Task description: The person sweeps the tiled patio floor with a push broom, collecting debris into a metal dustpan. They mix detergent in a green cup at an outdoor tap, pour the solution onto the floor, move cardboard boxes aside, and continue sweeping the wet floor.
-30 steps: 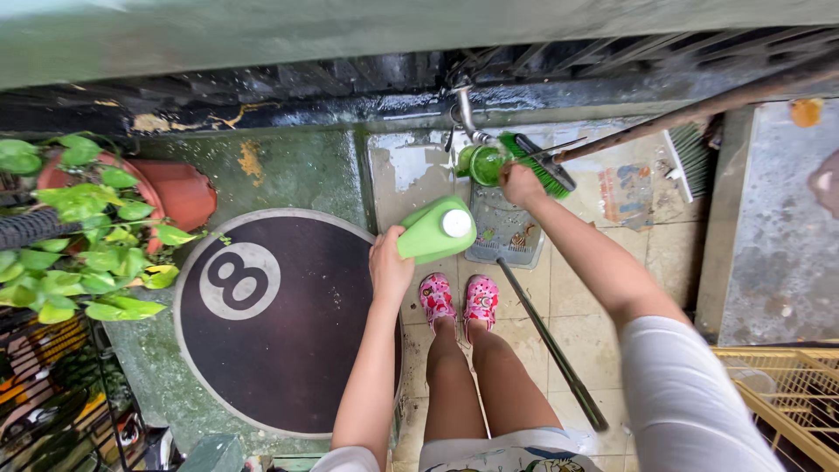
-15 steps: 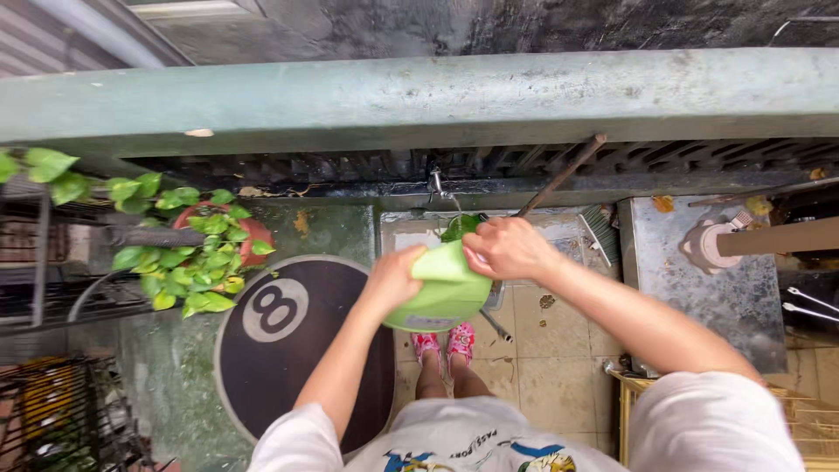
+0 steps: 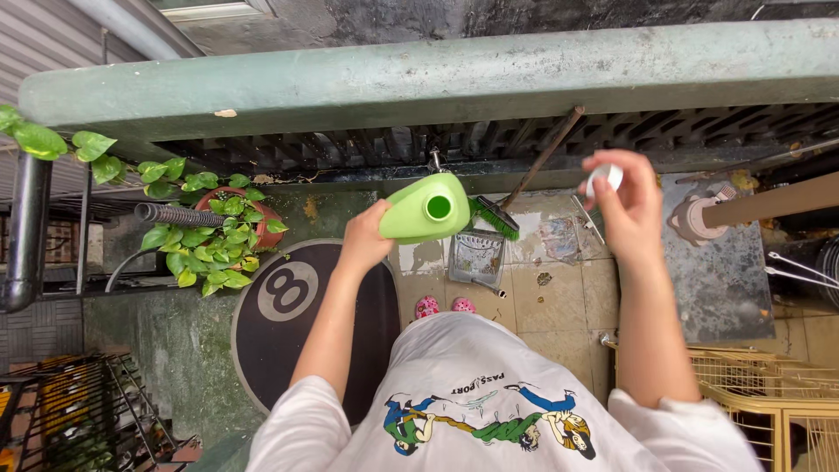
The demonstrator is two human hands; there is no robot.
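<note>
My left hand [image 3: 367, 236] grips a light green plastic jug [image 3: 426, 208] by its side, held up at chest height with its round open mouth facing me. My right hand [image 3: 625, 201] is raised off to the right, well apart from the jug, pinching a small white cap [image 3: 605, 179] between the fingertips. Below me I see my white printed shirt and pink shoes [image 3: 444, 306] on the tiled floor.
A green-bristled broom [image 3: 502, 210] leans against the grated wall ahead. A potted leafy plant [image 3: 214, 232] stands at left beside a round black mat [image 3: 288, 315]. A green railing [image 3: 437, 79] spans the top. A yellow wire cage [image 3: 769, 393] sits at lower right.
The right hand was on top of the jug; it has now moved away to the right with the white cap, leaving the jug's mouth open. The view has tilted slightly.
</note>
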